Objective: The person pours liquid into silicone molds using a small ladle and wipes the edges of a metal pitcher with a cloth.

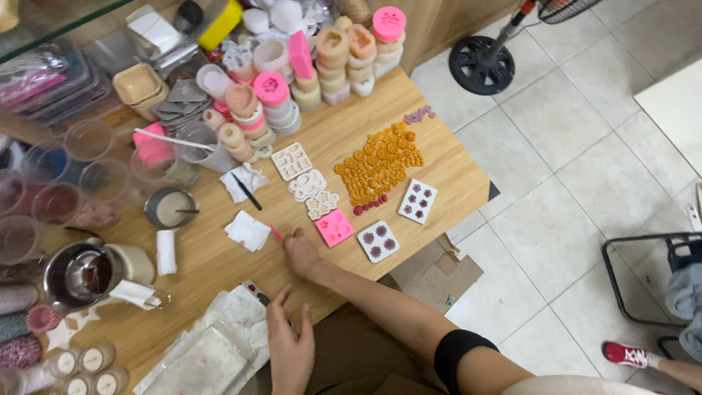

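Nearest to us, our left hand (289,344) hovers with its grip open, fingers spread, over the crumpled plastic sheet (219,344) at the counter (439,157) edge. Our right hand (301,249) rests on the wood with its grip closed on a thin red stick (276,233), whose tip points toward a white paper square (247,230). Just beside this hand lies a pink mould (335,227); farther off we see white moulds (379,241) and orange cast pieces (380,164).

pink mould (334,227), orange wax pieces (380,164)
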